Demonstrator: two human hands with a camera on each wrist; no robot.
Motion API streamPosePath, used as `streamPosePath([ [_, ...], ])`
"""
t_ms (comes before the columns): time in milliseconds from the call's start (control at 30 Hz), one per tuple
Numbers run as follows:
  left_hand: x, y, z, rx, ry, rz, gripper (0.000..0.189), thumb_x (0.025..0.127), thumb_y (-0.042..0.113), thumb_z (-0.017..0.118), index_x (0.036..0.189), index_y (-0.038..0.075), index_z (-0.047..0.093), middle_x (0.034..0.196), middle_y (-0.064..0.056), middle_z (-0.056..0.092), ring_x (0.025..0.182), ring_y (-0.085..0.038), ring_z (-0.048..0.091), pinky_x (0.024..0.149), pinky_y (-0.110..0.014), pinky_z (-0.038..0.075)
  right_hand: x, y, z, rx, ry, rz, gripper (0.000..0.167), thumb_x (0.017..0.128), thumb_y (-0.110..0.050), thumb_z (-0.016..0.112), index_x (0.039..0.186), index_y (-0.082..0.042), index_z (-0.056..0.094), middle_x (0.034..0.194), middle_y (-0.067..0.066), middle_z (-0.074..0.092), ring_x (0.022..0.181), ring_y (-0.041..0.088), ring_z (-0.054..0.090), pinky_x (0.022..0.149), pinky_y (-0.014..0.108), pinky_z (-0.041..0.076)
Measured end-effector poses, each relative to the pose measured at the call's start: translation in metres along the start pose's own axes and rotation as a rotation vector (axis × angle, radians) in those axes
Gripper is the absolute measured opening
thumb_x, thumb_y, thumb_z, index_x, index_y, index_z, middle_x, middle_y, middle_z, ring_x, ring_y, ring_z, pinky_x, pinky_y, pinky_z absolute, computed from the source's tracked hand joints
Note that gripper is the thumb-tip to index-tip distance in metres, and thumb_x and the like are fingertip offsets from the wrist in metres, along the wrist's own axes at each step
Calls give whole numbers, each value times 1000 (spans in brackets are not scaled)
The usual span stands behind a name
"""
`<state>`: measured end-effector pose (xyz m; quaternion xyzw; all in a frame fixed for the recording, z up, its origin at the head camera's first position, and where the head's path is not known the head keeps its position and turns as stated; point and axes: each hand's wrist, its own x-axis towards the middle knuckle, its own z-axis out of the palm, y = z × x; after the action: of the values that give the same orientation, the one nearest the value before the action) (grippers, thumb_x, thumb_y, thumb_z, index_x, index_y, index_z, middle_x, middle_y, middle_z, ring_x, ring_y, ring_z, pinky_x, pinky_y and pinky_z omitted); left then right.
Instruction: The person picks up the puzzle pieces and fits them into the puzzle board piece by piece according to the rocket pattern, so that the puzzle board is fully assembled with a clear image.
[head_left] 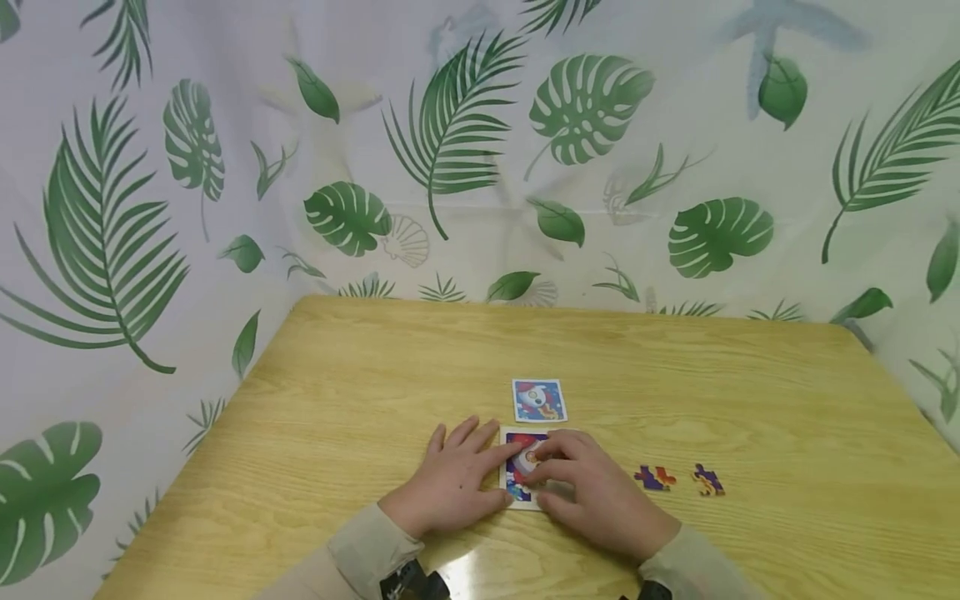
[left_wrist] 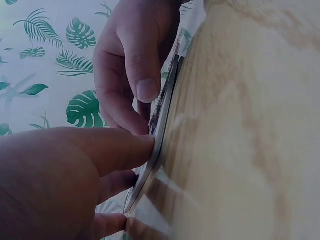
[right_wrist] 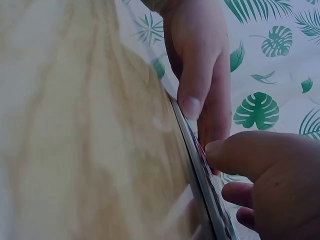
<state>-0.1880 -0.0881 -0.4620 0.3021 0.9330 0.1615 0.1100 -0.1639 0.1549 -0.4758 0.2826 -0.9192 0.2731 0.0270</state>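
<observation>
A small jigsaw puzzle in a white-bordered tray (head_left: 504, 503) lies on the table, its picture in red, blue and purple. My left hand (head_left: 453, 492) lies flat at its left side, index finger reaching onto the picture and thumb at the lower left corner. Over the right half bends my right hand (head_left: 600, 496), fingertips down on the picture and thumb by the lower edge; it covers that half. I cannot tell whether a piece sits under its fingertips. In the left wrist view the tray's edge (left_wrist: 161, 137) shows side-on between both hands.
Just behind the tray lies a square picture card (head_left: 539, 401) with a rocket-like design. Two loose jigsaw pieces, one purple and orange (head_left: 655, 477) and another similar piece (head_left: 708, 480), lie to the right on the wooden table (head_left: 405, 358). A leaf-patterned curtain (head_left: 480, 167) hangs behind.
</observation>
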Motion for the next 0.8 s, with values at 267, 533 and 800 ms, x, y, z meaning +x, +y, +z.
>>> streamPosePath([
  [267, -1, -1, 0, -10, 2, -10, 66, 96, 56, 57, 157, 38, 38, 166, -5, 24, 153, -34, 13, 115, -67, 7, -6, 14, -20, -39, 27, 98, 16, 92, -30, 76, 107, -36, 76, 132, -7, 57, 136, 24, 42, 108, 57, 38],
  [533, -1, -3, 1, 0, 10, 3, 66, 97, 54, 58, 158, 37, 37, 166, -5, 23, 153, -34, 12, 115, -67, 6, -25, 42, -39, -100, 61, 134, 23, 91, -31, 77, 113, -27, 75, 136, 1, 57, 138, 30, 39, 106, 59, 39],
  [800, -1, -5, 2, -4, 12, 7, 66, 97, 54, 57, 158, 36, 37, 167, -5, 22, 153, -34, 12, 115, -67, 6, -54, 66, -64, -90, 62, 179, 33, 91, -38, 76, 121, -24, 73, 141, 6, 54, 137, 35, 37, 102, 63, 38],
])
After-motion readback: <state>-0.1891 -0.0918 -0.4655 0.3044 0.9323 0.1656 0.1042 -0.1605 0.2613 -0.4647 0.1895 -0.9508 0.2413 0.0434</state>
